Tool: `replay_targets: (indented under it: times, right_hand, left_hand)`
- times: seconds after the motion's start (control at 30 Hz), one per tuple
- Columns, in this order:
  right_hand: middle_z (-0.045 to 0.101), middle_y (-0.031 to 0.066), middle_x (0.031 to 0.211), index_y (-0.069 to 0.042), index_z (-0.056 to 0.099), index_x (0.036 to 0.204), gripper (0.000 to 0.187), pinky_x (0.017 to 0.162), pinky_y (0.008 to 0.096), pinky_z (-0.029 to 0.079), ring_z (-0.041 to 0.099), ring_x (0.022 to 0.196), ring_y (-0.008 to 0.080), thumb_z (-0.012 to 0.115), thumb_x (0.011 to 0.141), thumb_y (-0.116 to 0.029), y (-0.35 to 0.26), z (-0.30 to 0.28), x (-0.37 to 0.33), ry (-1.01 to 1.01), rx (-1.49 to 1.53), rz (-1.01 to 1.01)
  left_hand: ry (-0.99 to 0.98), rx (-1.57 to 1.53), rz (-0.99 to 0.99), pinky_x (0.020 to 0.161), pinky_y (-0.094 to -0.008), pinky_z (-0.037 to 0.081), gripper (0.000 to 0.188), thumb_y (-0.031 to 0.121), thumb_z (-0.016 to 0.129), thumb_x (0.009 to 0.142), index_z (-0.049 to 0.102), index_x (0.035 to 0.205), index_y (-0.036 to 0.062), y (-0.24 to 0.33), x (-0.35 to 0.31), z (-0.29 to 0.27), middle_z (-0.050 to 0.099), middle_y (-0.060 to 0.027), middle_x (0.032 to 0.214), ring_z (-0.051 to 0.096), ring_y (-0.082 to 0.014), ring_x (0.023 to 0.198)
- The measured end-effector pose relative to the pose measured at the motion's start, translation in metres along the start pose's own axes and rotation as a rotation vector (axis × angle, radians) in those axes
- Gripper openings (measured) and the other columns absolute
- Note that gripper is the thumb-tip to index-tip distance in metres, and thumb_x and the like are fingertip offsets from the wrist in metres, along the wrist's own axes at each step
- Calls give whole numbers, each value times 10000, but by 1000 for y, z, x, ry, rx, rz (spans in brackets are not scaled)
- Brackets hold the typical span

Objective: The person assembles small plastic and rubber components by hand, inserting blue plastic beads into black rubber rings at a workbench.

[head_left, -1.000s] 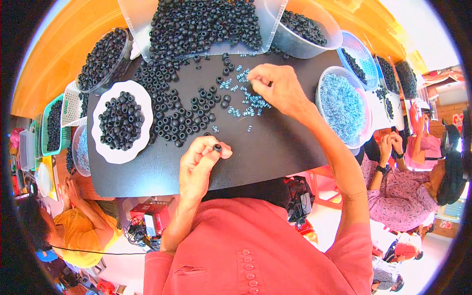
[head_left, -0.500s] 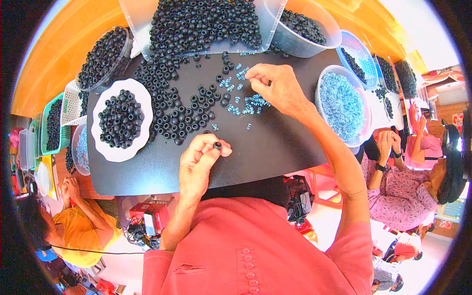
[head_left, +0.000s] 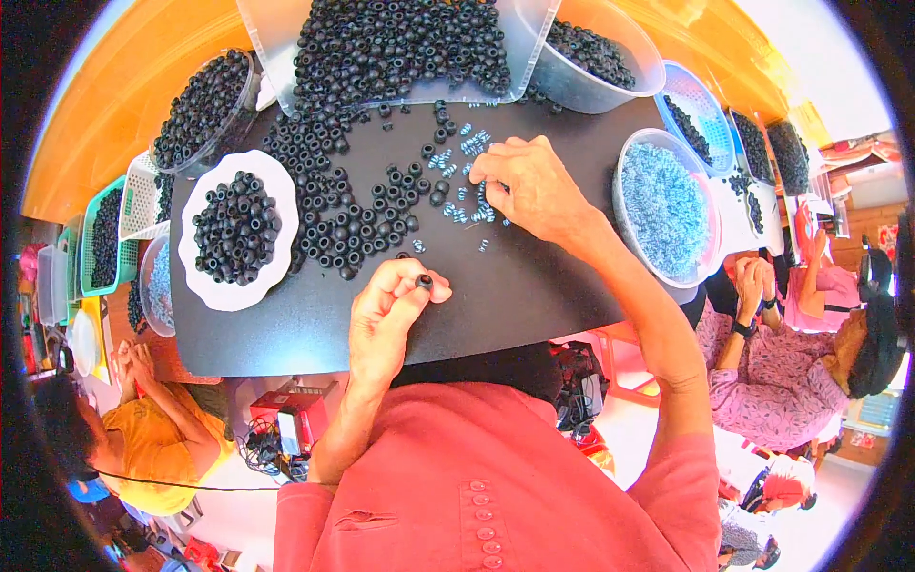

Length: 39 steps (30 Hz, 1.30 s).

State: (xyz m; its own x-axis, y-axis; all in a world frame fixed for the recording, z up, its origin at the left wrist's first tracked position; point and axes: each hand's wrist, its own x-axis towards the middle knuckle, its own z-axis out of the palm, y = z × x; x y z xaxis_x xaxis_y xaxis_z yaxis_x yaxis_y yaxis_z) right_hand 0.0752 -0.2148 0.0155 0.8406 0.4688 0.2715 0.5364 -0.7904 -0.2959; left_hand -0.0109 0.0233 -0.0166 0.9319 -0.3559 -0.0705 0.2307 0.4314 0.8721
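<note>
Between the thumb and fingers of my left hand [head_left: 383, 315] sits a small black hollow knob [head_left: 424, 282], its open hole facing up. The hand hovers above the near part of the dark table [head_left: 496, 305]. My right hand [head_left: 538, 191] is over a scatter of small shiny coil springs [head_left: 474, 143], its fingers curled and drawn together. Whatever those fingertips may hold is hidden. Loose black knobs [head_left: 367, 224] of the same kind spread across the table left of the springs.
A white scalloped plate [head_left: 282, 276] of black knobs stands at left. Along the back are a clear bin [head_left: 527, 71] and a round tub [head_left: 651, 81] of knobs. A tub of springs [head_left: 667, 214] is at right. Co-workers sit on both sides, one in yellow [head_left: 172, 439], another in patterned pink [head_left: 772, 381].
My right hand has shifted slightly nearer to me over the springs, its fingers curling downward. My left hand keeps the black knob in nearly the same place.
</note>
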Motion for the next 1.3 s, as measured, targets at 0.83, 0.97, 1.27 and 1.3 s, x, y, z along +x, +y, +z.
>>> replay_targets:
  times: [0.83, 0.97, 1.27, 1.3]
  right_hand:
    - [649, 53, 737, -29, 626, 816, 118, 633, 271, 500, 638, 665, 129, 672, 716, 12, -71, -8, -2, 27, 679, 112]
    - [652, 81, 737, -24, 629, 830, 91, 595, 294, 514, 664, 661, 169, 665, 746, -22, -84, -2, -10, 19, 766, 99]
    - [657, 71, 784, -39, 664, 888, 113, 632, 300, 495, 642, 702, 175, 673, 776, -36, -95, 7, -21, 113, 648, 39]
    - [655, 71, 780, -39, 665, 886, 107, 622, 297, 493, 640, 691, 172, 668, 779, -31, -97, 8, -21, 120, 709, 103]
  left_hand:
    - [9, -27, 56, 858, -290, 493, 138, -1, 511, 942, 544, 1076, 6, -6, 1, -1, 662, -81, 947, 630, -134, 882]
    - [45, -68, 35, 851, -260, 488, 152, -12, 514, 938, 543, 1086, 7, -7, 1, 1, 657, -64, 945, 623, -115, 885]
    - [49, -29, 57, 788, -225, 472, 165, -24, 523, 924, 545, 1082, 19, -8, 0, 0, 636, -26, 932, 608, -94, 879]
    - [41, -35, 52, 778, -225, 473, 166, -24, 526, 920, 550, 1077, 26, -7, 0, 0, 634, -23, 935, 607, -93, 878]
